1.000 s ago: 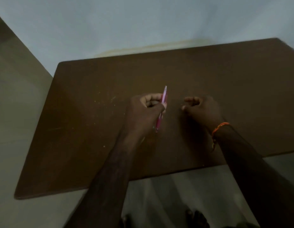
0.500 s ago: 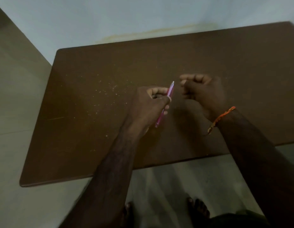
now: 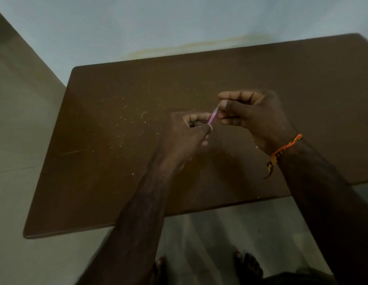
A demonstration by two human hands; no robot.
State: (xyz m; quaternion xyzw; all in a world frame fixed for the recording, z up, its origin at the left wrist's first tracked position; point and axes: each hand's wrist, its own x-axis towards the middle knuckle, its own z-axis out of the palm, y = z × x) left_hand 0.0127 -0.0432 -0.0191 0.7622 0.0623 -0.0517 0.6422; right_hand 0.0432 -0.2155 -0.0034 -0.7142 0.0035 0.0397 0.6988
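A thin pink pen (image 3: pixel 212 116) is held above the brown table (image 3: pixel 117 182), only a short stretch of it showing between my hands. My left hand (image 3: pixel 185 136) grips the pen's lower part with curled fingers, which hide most of the barrel. My right hand (image 3: pixel 251 114), with an orange thread band at the wrist, pinches the pen's upper tip between thumb and fingers. Both hands are close together over the table's middle.
Pale crumbs or specks (image 3: pixel 138 120) are scattered on the table left of my hands. A pale wall (image 3: pixel 179 21) stands behind the table. The floor (image 3: pixel 18 120) lies to the left, and my bare feet (image 3: pixel 249 264) show below the near table edge.
My right hand moved left to the pen and now pinches its upper tip. The left hand kept its grip while the pen's visible part shrank between the two hands.
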